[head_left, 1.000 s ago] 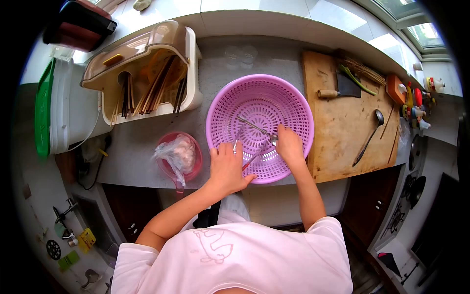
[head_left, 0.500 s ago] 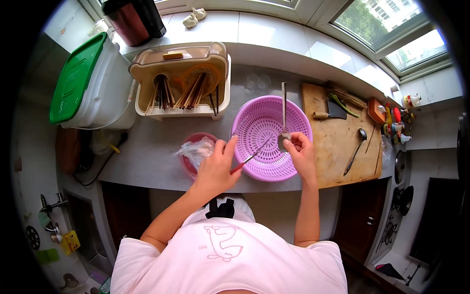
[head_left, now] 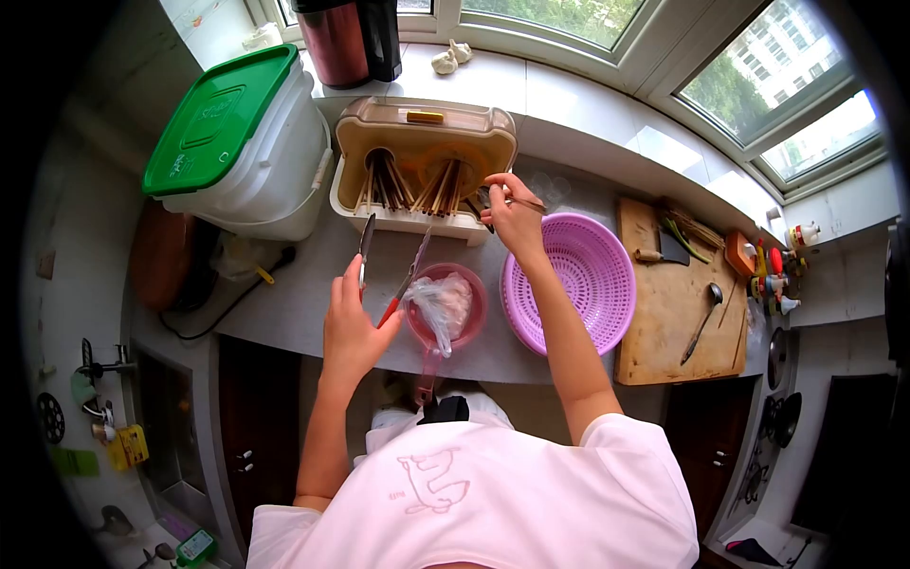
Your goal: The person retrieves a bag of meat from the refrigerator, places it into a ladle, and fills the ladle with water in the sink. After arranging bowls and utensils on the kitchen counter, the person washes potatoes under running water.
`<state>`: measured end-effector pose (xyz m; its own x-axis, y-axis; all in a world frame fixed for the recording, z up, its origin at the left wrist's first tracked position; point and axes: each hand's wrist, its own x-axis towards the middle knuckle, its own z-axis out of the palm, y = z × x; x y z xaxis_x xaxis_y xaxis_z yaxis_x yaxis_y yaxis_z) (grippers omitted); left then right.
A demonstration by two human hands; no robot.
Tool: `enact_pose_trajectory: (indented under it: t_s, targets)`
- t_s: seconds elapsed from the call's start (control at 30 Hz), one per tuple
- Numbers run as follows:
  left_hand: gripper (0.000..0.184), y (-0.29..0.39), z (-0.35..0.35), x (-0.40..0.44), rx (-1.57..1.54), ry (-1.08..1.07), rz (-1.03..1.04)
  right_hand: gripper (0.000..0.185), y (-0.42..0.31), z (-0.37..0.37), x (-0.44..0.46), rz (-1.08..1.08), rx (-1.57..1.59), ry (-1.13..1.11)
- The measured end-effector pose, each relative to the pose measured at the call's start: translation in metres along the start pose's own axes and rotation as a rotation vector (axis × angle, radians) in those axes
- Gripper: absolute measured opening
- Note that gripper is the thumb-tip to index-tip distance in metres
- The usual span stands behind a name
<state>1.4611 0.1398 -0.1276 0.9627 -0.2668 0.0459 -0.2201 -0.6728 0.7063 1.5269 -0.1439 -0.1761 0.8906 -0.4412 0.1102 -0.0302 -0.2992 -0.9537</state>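
My left hand point(head_left: 349, 332) is closed around red-handled scissors point(head_left: 367, 242), whose two blades are spread wide and point toward the chopstick holder. Closed on a metal spoon, my right hand point(head_left: 517, 223) is at the right front corner of the cream chopstick holder point(head_left: 455, 226). The spoon's handle point(head_left: 534, 205) sticks out to the right of my fingers, which partly hide its bowl end. Wooden chopsticks point(head_left: 445, 188) stand in the holder in two bunches. Below the scissors is a pink strainer point(head_left: 482, 318) with a plastic bag point(head_left: 445, 308) in it.
A purple colander point(head_left: 626, 284) lies under my right forearm. To its right, a wooden cutting board point(head_left: 654, 327) carries a ladle point(head_left: 701, 327) and a cleaver point(head_left: 673, 248). A white bucket with a green lid point(head_left: 223, 123) stands left. Garlic point(head_left: 445, 63) sits on the window sill.
My right hand has carried the spoon from over the colander up and left to the chopstick holder. My left hand has moved left with the scissors, whose blades now spread apart. The view has shifted.
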Motion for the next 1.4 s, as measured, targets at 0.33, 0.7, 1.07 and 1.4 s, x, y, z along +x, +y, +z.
enact_pose_trajectory:
  t_s: [0.33, 0.7, 1.07, 1.4]
  targets:
    - [0.088, -0.011, -0.003, -0.004, 0.063, 0.050, -0.013, 0.021, 0.092, 0.058, 0.090, -0.110, -0.610, -0.080]
    - [0.083, 0.009, 0.012, 0.032, 0.073, 0.015, 0.033, 0.043, 0.057, 0.027, 0.069, 0.002, -0.558, -0.319]
    - [0.058, 0.043, 0.100, 0.173, 0.466, -0.084, 0.121, 0.015, 0.024, -0.080, -0.134, -0.090, -0.212, 0.227]
    - [0.070, 0.043, 0.135, 0.189, 0.575, -0.180, 0.023, 0.044, 0.100, -0.186, -0.207, 0.225, -0.865, 0.625]
